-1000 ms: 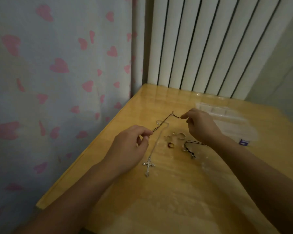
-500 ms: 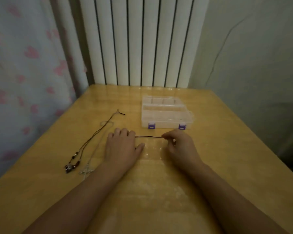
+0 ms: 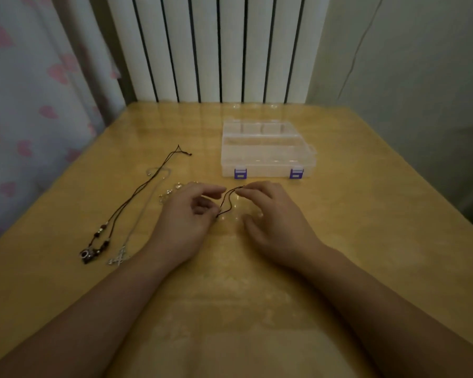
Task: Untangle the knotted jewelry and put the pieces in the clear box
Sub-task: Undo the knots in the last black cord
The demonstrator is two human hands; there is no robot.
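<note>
Hands — left hand (image 3: 185,214), right hand (image 3: 273,214) | pinch dark cord (image 3: 228,200) — ends hidden

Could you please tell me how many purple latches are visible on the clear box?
2. One purple latch sits at the left end of the front edge of the clear box, the other purple latch at the right end. Any on the far side would be hidden.

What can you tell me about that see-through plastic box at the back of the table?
The clear box is a flat, rectangular case of cloudy transparent plastic, split inside into compartments. Two purple latches on its near edge look fastened, so the lid seems closed. It lies flat on the wooden table, beyond both hands, with nothing touching it. No contents are visible.
</note>
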